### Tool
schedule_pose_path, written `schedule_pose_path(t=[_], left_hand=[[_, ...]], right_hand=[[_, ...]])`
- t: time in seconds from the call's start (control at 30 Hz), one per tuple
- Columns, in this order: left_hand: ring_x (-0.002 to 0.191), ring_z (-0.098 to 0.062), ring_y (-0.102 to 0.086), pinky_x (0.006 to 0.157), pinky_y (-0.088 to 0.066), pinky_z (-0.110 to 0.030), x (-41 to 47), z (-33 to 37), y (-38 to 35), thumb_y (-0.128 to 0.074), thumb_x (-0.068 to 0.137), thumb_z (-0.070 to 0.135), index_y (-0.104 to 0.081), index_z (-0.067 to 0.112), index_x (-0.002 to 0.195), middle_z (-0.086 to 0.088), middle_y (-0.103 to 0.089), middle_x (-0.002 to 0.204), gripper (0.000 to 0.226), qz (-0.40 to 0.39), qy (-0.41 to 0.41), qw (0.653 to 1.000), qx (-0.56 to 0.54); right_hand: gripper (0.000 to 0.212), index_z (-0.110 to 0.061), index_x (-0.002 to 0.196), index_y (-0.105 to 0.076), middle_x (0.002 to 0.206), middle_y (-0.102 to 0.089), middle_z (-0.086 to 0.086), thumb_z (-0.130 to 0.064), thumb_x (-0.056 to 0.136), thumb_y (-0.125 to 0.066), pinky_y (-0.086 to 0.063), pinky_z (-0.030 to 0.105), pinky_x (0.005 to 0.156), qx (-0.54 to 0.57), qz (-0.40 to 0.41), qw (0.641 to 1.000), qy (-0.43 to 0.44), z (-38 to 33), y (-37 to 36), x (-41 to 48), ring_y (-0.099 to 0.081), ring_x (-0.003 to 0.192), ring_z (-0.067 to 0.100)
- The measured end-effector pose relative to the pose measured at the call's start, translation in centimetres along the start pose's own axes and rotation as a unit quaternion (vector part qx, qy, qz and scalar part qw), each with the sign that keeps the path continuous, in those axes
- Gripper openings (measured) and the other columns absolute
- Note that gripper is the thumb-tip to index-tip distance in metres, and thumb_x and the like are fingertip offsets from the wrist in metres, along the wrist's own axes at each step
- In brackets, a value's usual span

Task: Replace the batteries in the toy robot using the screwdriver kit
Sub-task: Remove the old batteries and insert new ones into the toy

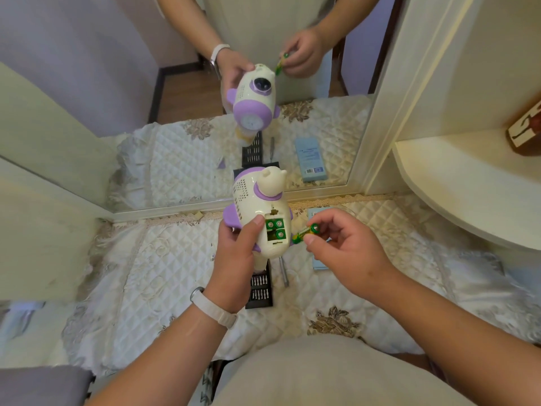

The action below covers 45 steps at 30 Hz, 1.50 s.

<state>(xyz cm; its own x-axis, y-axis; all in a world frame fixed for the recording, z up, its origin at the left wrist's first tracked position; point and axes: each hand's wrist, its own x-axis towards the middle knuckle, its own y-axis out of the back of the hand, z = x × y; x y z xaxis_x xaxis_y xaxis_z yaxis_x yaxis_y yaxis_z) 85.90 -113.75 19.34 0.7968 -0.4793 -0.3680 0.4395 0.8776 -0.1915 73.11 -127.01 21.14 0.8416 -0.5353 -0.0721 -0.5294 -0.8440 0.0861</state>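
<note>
1. Since the hatch cover is already off, the cream-and-purple plastic toy robot [257, 206] is turned back-side up so its open battery compartment [275, 231] faces the camera. It has three green-ended cells seated and one slot bare.
2. The left hand [234, 259] holds the toy up above the counter, fingers [257, 222] wrapped round the body with the thumb right at the hatch edge. My guess is that's to keep it steady for loading.
3. The right hand [348, 253] pinches a green-and-yellow AA battery [304, 233] between thumb and fingertips, just beside the hatch but not touching it. Looks like the last cell.
4. Underneath, a black plastic bit tray [260, 288] and a slim grey metal screwdriver [283, 271] lie on the cream quilted cover [164, 273], probably kept close for screwing the cover back on.
5. A wall mirror [205, 83] behind doubles everything.
</note>
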Motion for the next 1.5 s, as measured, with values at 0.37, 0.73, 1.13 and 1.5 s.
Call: schedule_pose_path(t=[0.37,0.73,1.13,1.5], left_hand=[[0.101,-0.019,-0.069,0.088,-0.056,-0.043,-1.0,1.0,-1.1,-0.075,0.063,0.045,-0.055,0.023,0.119,0.01,-0.073,0.101,0.064,0.022,-0.058,0.998,0.018],[0.105,-0.022,-0.071,0.084,-0.058,-0.037,-0.7,0.6,-1.0,-0.07,0.075,0.031,-0.055,0.022,0.121,-0.001,-0.071,0.113,0.049,0.034,-0.027,0.999,0.003],[0.1,-0.021,-0.07,0.078,-0.057,-0.031,-1.0,0.3,-1.0,-0.071,0.076,0.031,-0.053,0.016,0.126,-0.008,-0.07,0.116,0.055,0.025,-0.022,0.999,-0.001],[0.107,-0.031,-0.068,0.09,-0.058,-0.044,-0.7,-0.6,-0.6,-0.078,0.065,0.044,-0.055,0.019,0.121,-0.013,-0.069,0.118,0.066,0.029,-0.025,0.999,0.015]], right_hand=[[0.011,-0.039,0.089,-0.062,0.099,-0.07,-0.007,-0.034,0.079,-0.063,-0.057,0.039,0.068,0.037,-0.009,0.997,0.061,-2.3,-0.8,-0.4,-0.065,0.088,0.018],[0.019,-0.043,0.089,-0.06,0.083,-0.061,-0.015,-0.027,0.084,-0.069,-0.051,0.031,0.068,-0.084,0.006,0.995,0.057,-2.0,0.0,0.3,-0.058,0.073,0.009],[0.022,-0.034,0.097,-0.063,0.079,-0.061,-0.009,-0.018,0.083,-0.068,-0.05,0.029,0.064,-0.158,-0.034,0.985,0.061,-2.1,-1.5,1.1,-0.056,0.068,0.011],[0.021,-0.023,0.105,-0.066,0.078,-0.055,-0.013,-0.019,0.084,-0.067,-0.042,0.019,0.063,-0.224,-0.066,0.97,0.069,-1.9,-2.2,1.4,-0.05,0.069,0.001]])
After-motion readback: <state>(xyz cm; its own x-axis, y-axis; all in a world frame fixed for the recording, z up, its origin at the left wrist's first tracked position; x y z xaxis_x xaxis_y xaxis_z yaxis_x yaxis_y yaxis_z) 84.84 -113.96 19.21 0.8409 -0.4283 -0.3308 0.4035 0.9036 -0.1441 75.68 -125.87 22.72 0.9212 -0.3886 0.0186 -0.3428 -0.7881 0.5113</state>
